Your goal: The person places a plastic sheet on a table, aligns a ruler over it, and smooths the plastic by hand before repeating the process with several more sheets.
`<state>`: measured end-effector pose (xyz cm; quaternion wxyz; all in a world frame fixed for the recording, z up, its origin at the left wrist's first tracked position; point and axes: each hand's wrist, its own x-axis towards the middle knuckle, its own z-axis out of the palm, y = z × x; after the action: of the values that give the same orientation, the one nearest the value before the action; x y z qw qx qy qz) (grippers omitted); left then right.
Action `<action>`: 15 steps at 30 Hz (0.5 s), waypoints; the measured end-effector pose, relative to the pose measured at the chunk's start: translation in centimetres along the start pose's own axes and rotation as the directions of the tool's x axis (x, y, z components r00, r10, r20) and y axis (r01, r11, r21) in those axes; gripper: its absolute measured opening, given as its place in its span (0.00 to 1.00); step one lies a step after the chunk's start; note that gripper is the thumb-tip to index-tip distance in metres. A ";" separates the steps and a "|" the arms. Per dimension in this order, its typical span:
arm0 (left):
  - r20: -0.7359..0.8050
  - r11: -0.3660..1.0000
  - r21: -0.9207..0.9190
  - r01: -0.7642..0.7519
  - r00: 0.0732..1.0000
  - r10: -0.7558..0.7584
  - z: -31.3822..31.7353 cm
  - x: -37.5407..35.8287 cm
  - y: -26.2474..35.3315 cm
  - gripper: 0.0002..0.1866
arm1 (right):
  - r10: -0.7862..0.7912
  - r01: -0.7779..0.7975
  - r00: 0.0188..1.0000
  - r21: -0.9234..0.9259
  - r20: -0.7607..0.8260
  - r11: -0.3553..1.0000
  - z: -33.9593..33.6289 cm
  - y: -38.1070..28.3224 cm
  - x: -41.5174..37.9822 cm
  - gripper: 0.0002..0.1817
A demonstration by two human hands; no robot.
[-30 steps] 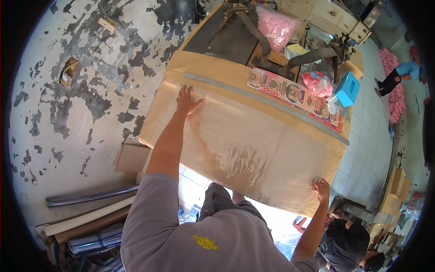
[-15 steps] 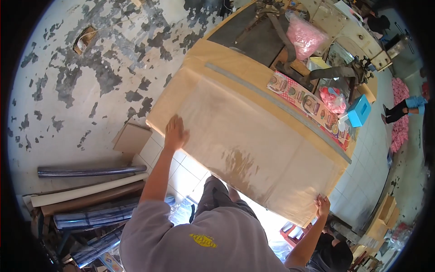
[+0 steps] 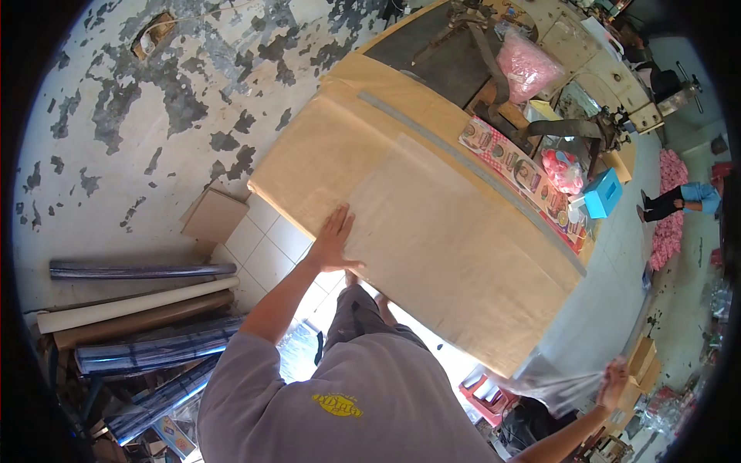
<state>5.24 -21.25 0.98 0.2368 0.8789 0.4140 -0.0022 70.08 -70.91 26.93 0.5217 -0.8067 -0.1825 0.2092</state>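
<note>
A thin clear plastic sheet (image 3: pixel 559 390) lies over the brown-covered tabletop (image 3: pixel 301 166) and trails off its right end. Beyond that end, my right hand (image 3: pixel 614 383) is closed around the bunched edge of the sheet, arm stretched out. My left hand (image 3: pixel 336 241) rests flat with fingers spread at the near edge of the table, on or beside the sheet's left part. A long grey metal strip (image 3: pixel 471 181) runs along the far side of the tabletop, away from both hands.
Printed cardboard (image 3: pixel 513 166), a blue box (image 3: pixel 602 193) and pink-filled bags (image 3: pixel 529 65) sit at the far side near metal clamp-like equipment. Rolls of film (image 3: pixel 154 347) lie on the left. A red plastic stool (image 3: pixel 486 397) stands below the right end. Another person (image 3: pixel 679 202) is farther right.
My right hand has moved right, past the table end, drawing the plastic sheet with it. The sheet's left edge has shifted right, and my left hand has slid right and nearer to me.
</note>
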 end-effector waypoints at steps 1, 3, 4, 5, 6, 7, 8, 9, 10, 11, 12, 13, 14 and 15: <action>0.008 0.999 -0.018 -0.045 0.999 0.045 -0.1 -0.1 0.6 0.71 | -0.086 0.089 0.994 0.049 -0.065 0.995 -1.9 -1.8 -0.3 0.11; 0.023 0.989 -0.054 -0.139 0.990 0.140 -0.3 -0.4 1.9 0.72 | -0.250 0.249 0.968 0.031 0.031 0.968 -5.5 -8.8 -0.9 0.17; 0.043 0.981 -0.080 -0.178 0.982 0.181 -0.4 -0.6 2.6 0.70 | -0.340 0.338 0.939 -0.045 -0.056 0.940 -7.0 -12.0 -1.2 0.19; 0.060 0.971 -0.106 -0.216 0.973 0.223 -0.3 -0.8 3.2 0.69 | -0.425 0.407 0.894 -0.136 -0.143 0.903 -8.4 -15.2 -1.6 0.21; 0.073 0.958 -0.131 -0.254 0.961 0.265 -0.2 -1.0 3.9 0.68 | -0.500 0.461 0.838 -0.206 -0.219 0.863 -8.8 -19.0 -2.4 0.21; 0.020 0.947 -0.171 -0.272 0.960 0.280 0.9 -1.2 4.5 0.66 | -0.567 0.490 0.784 -0.307 -0.254 0.816 -7.2 -22.6 -3.7 0.22; -0.035 0.934 -0.208 -0.291 0.956 0.290 2.6 -1.4 5.1 0.64 | -0.631 0.497 0.721 -0.422 -0.287 0.759 -5.0 -26.1 -5.2 0.22; -0.087 0.919 -0.246 -0.309 0.951 0.297 4.2 -1.6 5.8 0.63 | -0.695 0.476 0.667 -0.563 -0.270 0.676 -2.2 -29.6 -6.8 0.22; -0.141 0.905 -0.278 -0.322 0.946 0.293 5.0 -1.8 6.7 0.58 | -0.756 0.421 0.610 -0.712 -0.237 0.563 1.2 -33.0 -8.3 0.22; -0.191 0.890 -0.309 -0.334 0.939 0.286 5.8 -2.0 7.6 0.53 | -0.807 0.315 0.557 -0.850 -0.194 0.421 5.0 -36.2 -10.0 0.23; -0.240 0.874 -0.344 -0.345 0.932 0.273 6.7 -2.4 8.7 0.48 | -0.842 0.134 0.530 -0.970 -0.102 0.202 9.7 -39.6 -11.5 0.23; -0.302 0.856 -0.382 -0.347 0.923 0.239 7.6 -2.7 9.7 0.43 | -0.855 -0.080 0.519 -0.995 0.004 -0.054 14.6 -42.8 -12.9 0.23; -0.361 0.838 -0.418 -0.352 0.910 0.203 8.4 -2.9 10.6 0.39 | -0.837 -0.300 0.533 -0.897 0.125 -0.325 20.0 -45.8 -14.2 0.24; -0.417 0.817 -0.451 -0.360 0.894 0.163 9.2 -3.0 11.2 0.35 | -0.812 -0.425 0.548 -0.770 0.199 -0.476 24.5 -48.5 -15.1 0.24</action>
<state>13.14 -33.37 -1.91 0.3821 0.8169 0.3083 0.3027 40.68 -41.05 64.68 -0.3474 -0.7265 -0.2615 -0.5322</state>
